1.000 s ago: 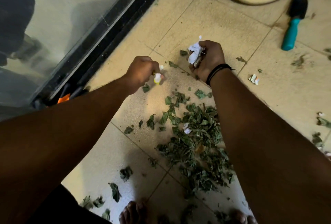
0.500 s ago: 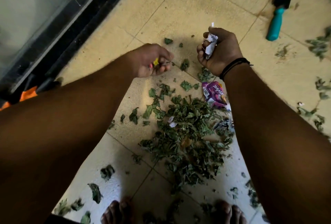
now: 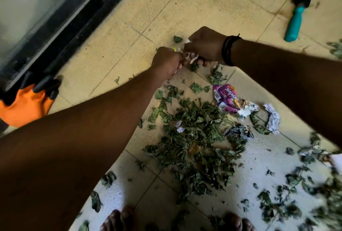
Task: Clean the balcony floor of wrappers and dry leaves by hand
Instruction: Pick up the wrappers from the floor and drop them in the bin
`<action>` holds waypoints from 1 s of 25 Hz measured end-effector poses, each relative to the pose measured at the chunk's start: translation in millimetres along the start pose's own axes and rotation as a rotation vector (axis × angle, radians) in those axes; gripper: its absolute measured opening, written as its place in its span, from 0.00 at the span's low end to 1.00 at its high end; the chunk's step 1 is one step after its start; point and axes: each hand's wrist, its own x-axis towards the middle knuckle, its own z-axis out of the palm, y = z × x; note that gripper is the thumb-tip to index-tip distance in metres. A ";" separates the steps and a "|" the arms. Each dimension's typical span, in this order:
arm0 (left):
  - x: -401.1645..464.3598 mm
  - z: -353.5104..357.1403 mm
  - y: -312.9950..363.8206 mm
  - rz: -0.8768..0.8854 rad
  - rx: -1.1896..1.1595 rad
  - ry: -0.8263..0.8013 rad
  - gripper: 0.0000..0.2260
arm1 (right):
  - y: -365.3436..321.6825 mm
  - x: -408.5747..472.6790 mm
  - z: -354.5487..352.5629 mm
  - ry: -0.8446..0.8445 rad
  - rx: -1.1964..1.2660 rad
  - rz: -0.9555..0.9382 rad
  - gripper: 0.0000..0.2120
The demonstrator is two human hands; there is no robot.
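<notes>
Crumpled white wrappers (image 3: pixel 192 57) are sitting bunched in the right hand (image 3: pixel 204 45), whose fingers are curling tightly round them, with white scraps poking out at the top and bottom of the fist. The left hand (image 3: pixel 167 61) is pressing up against it, fingers curled; a small yellow-and-white bit is showing at its top edge, but whether the fingers are pinching that bit or the same wad is too hidden to tell. Both hands are meeting just above the tiled floor (image 3: pixel 166 8). Below them, a heap of dry green leaves (image 3: pixel 199 138) is lying across the tile joints, with loose leaves scattering out to the right and toward the bare toes (image 3: pixel 118 219) at the bottom edge. A purple snack wrapper (image 3: pixel 224 97) is lying just beside the heap's upper right, touching more crumpled white paper (image 3: pixel 273 118) and a dark foil scrap. A black band (image 3: pixel 228 50) is circling the right wrist. Well apart at upper right, a trowel (image 3: pixel 298 10) with a teal handle is lying near a cream-coloured rim. At the left, an orange-and-black glove (image 3: pixel 27 101) is resting against the dark door track (image 3: pixel 74 18).
</notes>
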 end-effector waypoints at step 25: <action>1.7 19.8 -16.4 0.183 -0.155 0.127 0.07 | 51.1 -70.3 99.4 -0.299 -0.912 -0.476 0.12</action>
